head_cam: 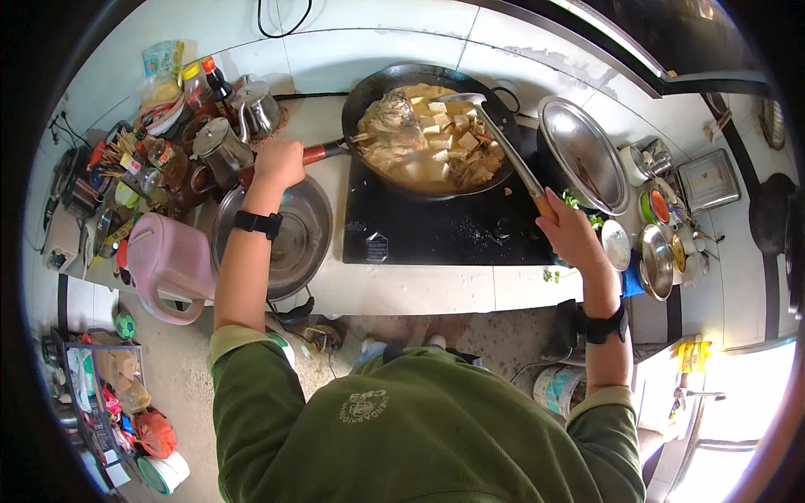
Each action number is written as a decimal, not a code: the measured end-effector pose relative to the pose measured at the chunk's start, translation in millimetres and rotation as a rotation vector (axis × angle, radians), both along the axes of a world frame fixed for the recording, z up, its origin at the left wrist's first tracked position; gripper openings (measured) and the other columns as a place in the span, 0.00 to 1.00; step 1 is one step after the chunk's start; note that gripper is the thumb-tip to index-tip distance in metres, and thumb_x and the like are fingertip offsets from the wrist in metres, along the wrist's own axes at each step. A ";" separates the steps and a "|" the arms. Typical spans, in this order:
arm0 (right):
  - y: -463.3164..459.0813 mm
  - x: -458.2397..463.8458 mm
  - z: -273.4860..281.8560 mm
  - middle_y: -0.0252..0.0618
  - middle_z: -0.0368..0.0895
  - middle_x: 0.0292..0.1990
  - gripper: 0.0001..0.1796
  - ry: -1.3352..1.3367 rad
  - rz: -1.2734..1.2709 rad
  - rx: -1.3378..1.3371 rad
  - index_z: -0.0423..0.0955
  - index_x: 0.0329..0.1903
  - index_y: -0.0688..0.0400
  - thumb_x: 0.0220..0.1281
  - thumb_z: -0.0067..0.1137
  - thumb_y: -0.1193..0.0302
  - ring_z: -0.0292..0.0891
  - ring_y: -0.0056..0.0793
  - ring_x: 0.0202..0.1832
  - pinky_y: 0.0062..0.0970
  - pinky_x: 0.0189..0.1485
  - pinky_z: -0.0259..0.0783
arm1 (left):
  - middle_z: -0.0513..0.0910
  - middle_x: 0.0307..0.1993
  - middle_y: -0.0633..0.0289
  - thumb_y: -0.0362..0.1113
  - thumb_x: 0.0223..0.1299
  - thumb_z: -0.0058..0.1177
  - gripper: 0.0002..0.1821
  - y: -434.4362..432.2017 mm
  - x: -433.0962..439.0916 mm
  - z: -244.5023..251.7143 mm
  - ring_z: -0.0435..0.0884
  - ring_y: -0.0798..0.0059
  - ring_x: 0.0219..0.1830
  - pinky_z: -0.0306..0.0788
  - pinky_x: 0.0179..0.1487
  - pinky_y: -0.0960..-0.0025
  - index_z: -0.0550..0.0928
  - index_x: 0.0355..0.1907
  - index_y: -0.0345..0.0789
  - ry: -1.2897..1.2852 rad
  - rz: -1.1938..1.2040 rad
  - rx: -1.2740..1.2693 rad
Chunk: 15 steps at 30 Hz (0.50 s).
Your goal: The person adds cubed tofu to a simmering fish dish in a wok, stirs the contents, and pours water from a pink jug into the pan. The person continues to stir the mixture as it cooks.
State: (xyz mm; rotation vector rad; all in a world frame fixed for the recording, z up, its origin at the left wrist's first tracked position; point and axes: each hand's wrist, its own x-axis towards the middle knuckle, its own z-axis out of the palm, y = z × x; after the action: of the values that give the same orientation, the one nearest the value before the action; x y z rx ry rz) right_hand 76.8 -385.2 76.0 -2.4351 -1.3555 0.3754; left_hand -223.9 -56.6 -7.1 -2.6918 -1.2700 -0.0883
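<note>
A dark wok (434,188) stands over a black cooktop (415,232). In it lie a fish (393,122), white tofu cubes (468,141) and brownish broth. My left hand (280,165) is closed round the wok's reddish-brown handle (324,153), left of the pan. With my right hand (569,229) I grip the wooden end of a long metal spatula or ladle (509,148), whose head rests at the wok's far right side, among the tofu. Below my left forearm is a wide metal pan (302,232).
Metal kettles (258,107) and bottles (198,88) crowd the counter's left side, with a pink plastic jug (170,258) near the edge. On the right are a large metal lid or basin (582,154), a white bowl (615,245) and a steel bowl (655,261). A tiled wall (377,44) stands behind.
</note>
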 end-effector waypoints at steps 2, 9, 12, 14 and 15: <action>3.3 2.1 2.2 0.57 0.76 0.35 0.29 -0.047 0.031 0.000 0.61 0.59 0.62 0.54 0.54 0.67 0.73 0.53 0.38 0.38 0.40 0.68 | 0.81 0.28 0.54 0.32 0.41 0.53 0.07 0.7 0.7 -0.3 0.80 0.58 0.31 0.73 0.37 0.61 0.81 0.27 0.36 0.008 0.006 -0.009; 38.7 0.5 -13.7 0.57 0.76 0.37 0.28 -0.012 0.057 -0.040 0.61 0.59 0.59 0.55 0.53 0.66 0.72 0.53 0.41 0.40 0.42 0.68 | 0.81 0.28 0.54 0.31 0.40 0.54 0.08 1.8 1.3 -1.2 0.80 0.58 0.31 0.73 0.37 0.61 0.82 0.28 0.36 0.017 0.015 0.001; 35.9 3.2 -10.9 0.56 0.76 0.37 0.28 -0.004 0.002 -0.132 0.61 0.59 0.58 0.55 0.52 0.65 0.72 0.54 0.41 0.40 0.42 0.69 | 0.81 0.27 0.54 0.31 0.40 0.54 0.08 2.7 0.8 -0.8 0.80 0.58 0.31 0.73 0.37 0.61 0.82 0.27 0.36 0.027 0.004 0.016; 27.6 4.5 -5.2 0.57 0.76 0.37 0.28 -0.036 0.044 -0.115 0.61 0.59 0.58 0.54 0.53 0.65 0.72 0.54 0.40 0.40 0.41 0.69 | 0.81 0.27 0.54 0.31 0.39 0.54 0.07 0.8 0.7 -2.1 0.80 0.58 0.30 0.73 0.37 0.61 0.82 0.27 0.36 0.018 -0.011 0.024; 21.1 5.6 0.1 0.57 0.76 0.36 0.29 -0.085 0.101 -0.062 0.61 0.59 0.58 0.54 0.53 0.65 0.72 0.54 0.39 0.40 0.41 0.69 | 0.81 0.26 0.54 0.31 0.39 0.54 0.07 0.1 0.8 -2.3 0.80 0.58 0.30 0.73 0.37 0.61 0.82 0.26 0.36 0.009 -0.016 0.031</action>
State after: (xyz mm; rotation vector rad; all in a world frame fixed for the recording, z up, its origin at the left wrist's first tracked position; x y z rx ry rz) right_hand 82.4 -364.1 76.2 -2.4646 -1.5294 0.3469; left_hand -223.2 -56.4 -9.4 -2.6735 -1.2345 -0.0975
